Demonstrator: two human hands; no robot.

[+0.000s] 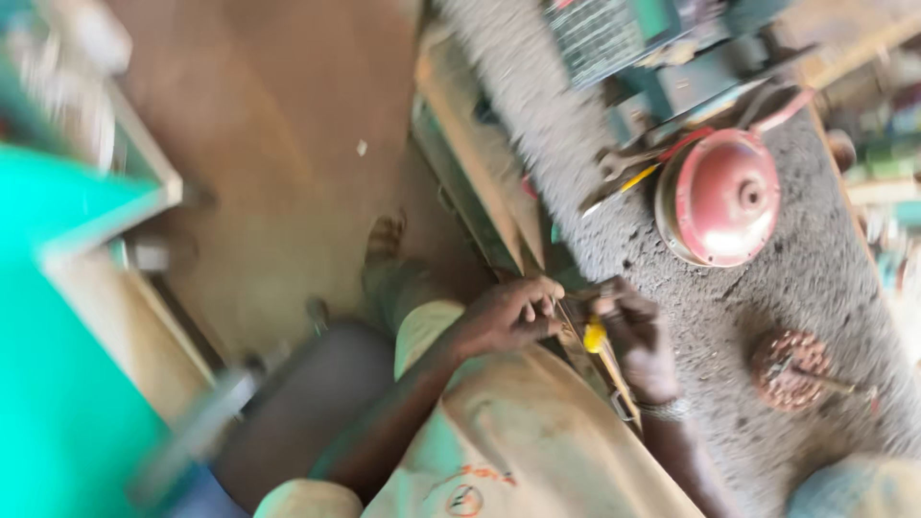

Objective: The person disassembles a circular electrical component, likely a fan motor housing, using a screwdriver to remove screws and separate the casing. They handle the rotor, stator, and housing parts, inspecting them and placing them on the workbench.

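Far to the left stands one bright green surface with a pale wooden frame, then bare brown floor, all smeared by blur. In the middle two hands meet at the edge of the workbench: the left hand has its fingers curled tight, pinching something too small and blurred to make out, and the right hand, a metal watch band on its wrist, is closed around one yellow-handled tool that lies between the two hands. Farther right on the gritty grey top sit one red round motor cover and one rusty wound rotor, well apart from the hands.
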